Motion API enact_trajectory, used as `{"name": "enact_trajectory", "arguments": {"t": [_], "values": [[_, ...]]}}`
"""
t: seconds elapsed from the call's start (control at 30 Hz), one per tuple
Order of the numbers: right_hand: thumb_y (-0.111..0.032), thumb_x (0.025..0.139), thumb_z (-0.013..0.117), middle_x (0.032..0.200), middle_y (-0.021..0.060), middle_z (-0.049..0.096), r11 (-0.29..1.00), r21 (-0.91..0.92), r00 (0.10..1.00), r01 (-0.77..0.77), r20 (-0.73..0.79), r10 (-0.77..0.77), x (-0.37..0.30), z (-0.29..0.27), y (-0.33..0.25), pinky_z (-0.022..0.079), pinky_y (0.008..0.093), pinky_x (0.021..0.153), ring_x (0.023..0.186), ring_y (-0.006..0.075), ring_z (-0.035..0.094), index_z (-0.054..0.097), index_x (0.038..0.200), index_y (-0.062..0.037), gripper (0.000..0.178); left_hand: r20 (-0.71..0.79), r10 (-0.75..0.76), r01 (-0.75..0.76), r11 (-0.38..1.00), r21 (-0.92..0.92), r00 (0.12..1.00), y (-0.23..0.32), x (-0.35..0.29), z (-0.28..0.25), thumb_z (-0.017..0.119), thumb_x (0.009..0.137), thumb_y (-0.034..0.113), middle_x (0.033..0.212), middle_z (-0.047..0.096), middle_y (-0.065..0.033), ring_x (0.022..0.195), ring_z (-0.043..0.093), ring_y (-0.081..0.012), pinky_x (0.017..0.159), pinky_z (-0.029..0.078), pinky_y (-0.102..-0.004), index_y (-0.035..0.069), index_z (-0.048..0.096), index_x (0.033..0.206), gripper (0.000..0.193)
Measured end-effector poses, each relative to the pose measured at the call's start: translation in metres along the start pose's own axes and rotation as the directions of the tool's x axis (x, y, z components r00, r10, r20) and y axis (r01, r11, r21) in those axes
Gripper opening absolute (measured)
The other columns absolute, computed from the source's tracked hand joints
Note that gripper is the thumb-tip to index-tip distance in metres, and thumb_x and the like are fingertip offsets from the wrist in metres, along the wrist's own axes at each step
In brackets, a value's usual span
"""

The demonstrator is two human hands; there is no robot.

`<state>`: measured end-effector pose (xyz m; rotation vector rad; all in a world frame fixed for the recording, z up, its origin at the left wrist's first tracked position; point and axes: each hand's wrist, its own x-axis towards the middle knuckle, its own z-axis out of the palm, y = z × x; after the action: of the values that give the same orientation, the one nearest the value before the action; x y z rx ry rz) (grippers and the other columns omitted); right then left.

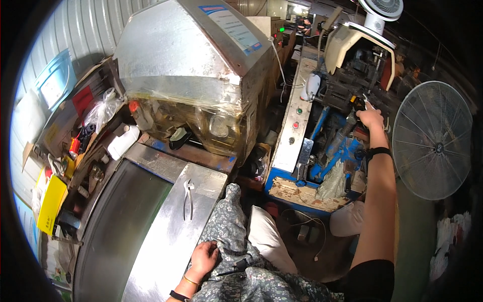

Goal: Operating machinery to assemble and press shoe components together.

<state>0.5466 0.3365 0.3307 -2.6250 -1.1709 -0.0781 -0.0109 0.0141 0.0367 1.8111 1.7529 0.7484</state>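
My left hand (204,257) rests on my floral apron (227,221), its fingers curled in, with nothing seen in them. To its upper left, a pair of pliers (187,200) lies on the bright metal ledge (161,236) beside a dark conveyor belt (123,221). My right arm stretches far forward to a machine with blue parts (332,156). There my right hand (371,119) is closed at the machine's upper part, next to a small yellow and white piece. What its fingers hold is too small to make out.
A metal hood wrapped in clear film (186,55) stands ahead over the belt. A panel with buttons (294,126) runs along the machine's left side. A large round fan (433,141) stands right of my arm. Boxes and a white jug (123,142) crowd the left.
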Motion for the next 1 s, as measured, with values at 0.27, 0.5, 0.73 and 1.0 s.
{"name": "enact_trajectory", "arguments": {"t": [0.27, 0.5, 0.73, 1.0], "values": [[-0.044, 0.081, 0.062, 0.154, 0.0246, 0.028, 1.000, 0.008, 1.000, 0.009, -0.021, -0.009, 0.000, -0.002, 0.010, 0.038, 0.0472, 0.109, 0.134, 0.0448, 0.040, 0.033, 0.152, -0.0310, 0.078, 0.014, 0.044, -0.043, 0.999, -0.021, 0.999, -0.008, -0.002, 0.007, 0.071, 0.082, 0.016, 0.086, 0.066, -0.0137, 0.081, 0.064, -0.0319, 0.074, 0.053, -0.0401, 0.005, 0.068, 0.103, 0.024], [-0.045, 0.088, 0.057, 0.152, 0.0289, 0.023, 0.997, -0.072, 0.994, 0.026, -0.102, -0.033, -0.027, 0.023, 0.017, 0.039, 0.0498, 0.105, 0.126, 0.0499, 0.044, 0.032, 0.152, -0.0311, 0.070, 0.025, 0.085, -0.085, 0.996, -0.017, 0.996, -0.007, 0.001, 0.006, 0.071, 0.083, 0.014, 0.092, 0.067, -0.0139, 0.086, 0.066, -0.0300, 0.078, 0.054, -0.0375, 0.004, 0.068, 0.105, 0.025], [-0.048, 0.068, 0.075, 0.142, 0.0271, 0.036, 0.992, -0.007, 0.992, 0.127, 0.018, -0.127, -0.044, 0.016, 0.055, 0.042, 0.0488, 0.103, 0.124, 0.0516, 0.045, 0.032, 0.151, -0.0221, 0.096, 0.018, 0.057, -0.057, 0.998, -0.002, 0.998, -0.007, 0.003, 0.008, 0.071, 0.079, 0.014, 0.083, 0.065, -0.0115, 0.080, 0.065, -0.0300, 0.074, 0.053, -0.0398, 0.007, 0.068, 0.100, 0.022], [-0.028, 0.062, 0.076, 0.144, 0.0247, 0.039, 0.896, 0.316, 0.856, 0.312, -0.504, -0.120, -0.110, 0.072, 0.092, 0.040, 0.0506, 0.104, 0.123, 0.0478, 0.046, 0.049, 0.138, -0.0225, 0.081, 0.082, 0.045, -0.030, 0.983, -0.181, 0.996, -0.007, -0.013, 0.002, 0.071, 0.085, 0.015, 0.094, 0.068, -0.0135, 0.086, 0.067, -0.0271, 0.079, 0.053, -0.0363, 0.004, 0.069, 0.105, 0.023]]}}
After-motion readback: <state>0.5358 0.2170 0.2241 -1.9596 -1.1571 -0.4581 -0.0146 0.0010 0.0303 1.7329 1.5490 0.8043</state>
